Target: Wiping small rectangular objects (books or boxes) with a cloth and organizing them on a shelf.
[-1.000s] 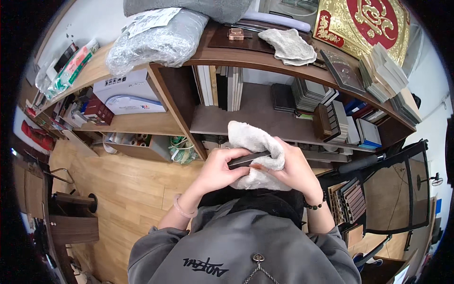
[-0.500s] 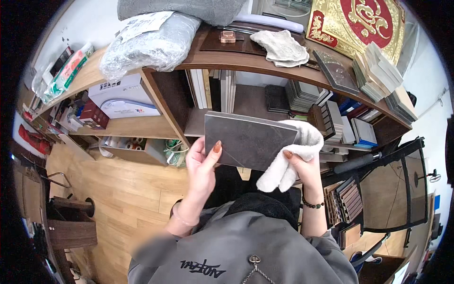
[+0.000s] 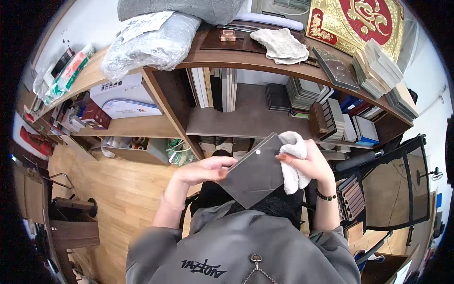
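Centrally, just in front of the wooden shelf unit point(image 3: 175, 102), a dark grey square sample tile point(image 3: 253, 173) is held between two hands. It is turned like a diamond: one corner points up toward the shelf, the opposite corner down toward the person's chest, so its longest line runs corner to corner, nearly upright with a slight lean to the right. A small pale dot is seen near its upper corner.

The left hand point(image 3: 205, 169) is closed on the tile's left corner, with the fingers laid flat along the edge and the thumb hidden behind. The right hand point(image 3: 307, 163) is curled around a white cloth point(image 3: 294, 161), which is pressed against the tile's upper right edge; the fingertips are bent over the cloth onto the tile face.

Within the shelf unit, the compartment directly behind the tile is seen to hold upright boards point(image 3: 215, 89) at its left and flat stacks of dark sample tiles point(image 3: 293, 94) at its right. The compartment to the left of it is filled with white boxes point(image 3: 125, 97), and the lower cubby beneath those holds rolls and a green bundle point(image 3: 177, 151). On top of the shelf unit a second pale cloth point(image 3: 281, 45), a plastic-wrapped grey bundle point(image 3: 151, 45) and a red and gold framed panel point(image 3: 359, 21) are laid.
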Action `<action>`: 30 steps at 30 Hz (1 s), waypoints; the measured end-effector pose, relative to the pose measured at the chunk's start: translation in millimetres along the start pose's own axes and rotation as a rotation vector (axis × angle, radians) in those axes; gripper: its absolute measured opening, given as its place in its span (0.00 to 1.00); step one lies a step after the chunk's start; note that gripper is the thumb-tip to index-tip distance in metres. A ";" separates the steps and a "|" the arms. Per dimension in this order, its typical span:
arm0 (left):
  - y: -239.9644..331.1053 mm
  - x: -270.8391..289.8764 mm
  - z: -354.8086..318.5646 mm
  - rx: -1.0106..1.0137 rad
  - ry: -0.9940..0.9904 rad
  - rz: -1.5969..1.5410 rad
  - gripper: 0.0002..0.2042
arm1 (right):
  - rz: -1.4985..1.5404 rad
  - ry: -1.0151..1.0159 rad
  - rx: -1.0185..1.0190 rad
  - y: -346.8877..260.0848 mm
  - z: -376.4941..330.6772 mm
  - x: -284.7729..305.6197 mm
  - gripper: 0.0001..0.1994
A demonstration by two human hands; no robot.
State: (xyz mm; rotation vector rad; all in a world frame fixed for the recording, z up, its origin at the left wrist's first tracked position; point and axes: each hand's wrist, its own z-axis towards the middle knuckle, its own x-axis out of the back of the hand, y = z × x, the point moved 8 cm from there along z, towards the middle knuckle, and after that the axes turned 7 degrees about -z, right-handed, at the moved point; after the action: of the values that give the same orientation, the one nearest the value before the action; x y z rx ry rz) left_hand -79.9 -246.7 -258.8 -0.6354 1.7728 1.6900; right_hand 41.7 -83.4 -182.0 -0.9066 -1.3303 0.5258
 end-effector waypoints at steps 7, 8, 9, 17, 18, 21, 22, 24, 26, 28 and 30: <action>-43.7 -11.5 24.6 -0.061 0.310 0.411 0.24 | 0.677 0.695 -0.088 64.9 2.7 27.7 0.16; -43.1 -11.1 23.6 -0.065 0.316 0.411 0.24 | 0.678 0.688 -0.086 64.2 2.6 29.3 0.16; -39.1 -6.6 20.2 -0.129 0.377 0.257 0.24 | 0.668 0.895 -0.016 62.5 -10.6 44.2 0.18; -28.7 3.7 21.4 -0.436 0.544 -0.108 0.21 | -0.800 0.353 0.481 -75.8 -24.4 -63.6 0.24; -27.8 0.9 20.5 -0.467 0.545 -0.087 0.21 | -0.801 0.357 0.480 -74.2 -26.0 -64.3 0.24; -26.2 -1.4 23.6 -0.467 0.608 0.027 0.21 | -0.771 0.260 0.515 -61.6 -25.1 -75.4 0.25; -24.5 -5.8 23.5 -0.430 0.668 0.119 0.21 | -0.771 0.264 0.505 -58.1 -21.3 -71.7 0.25; -24.4 -7.5 22.5 -0.390 0.726 0.211 0.22 | -0.750 0.444 0.428 -49.9 -0.5 -38.5 0.25; -21.1 -10.1 21.4 -0.467 0.695 0.179 0.23 | -0.737 0.530 0.392 -50.6 -1.5 -31.5 0.25; -15.6 -9.6 21.4 -0.513 0.678 0.160 0.24 | -0.754 0.354 0.462 -65.6 -10.5 -58.2 0.23; -10.7 -5.5 14.0 -0.497 0.720 0.038 0.25 | -0.764 0.272 0.492 -67.2 -16.0 -68.3 0.23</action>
State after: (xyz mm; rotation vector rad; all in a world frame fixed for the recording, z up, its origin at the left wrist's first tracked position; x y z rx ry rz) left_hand -67.1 -233.9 -262.6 -1.5979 1.7967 2.1133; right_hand 32.5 -179.0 -168.1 -0.0288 -1.1158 0.1057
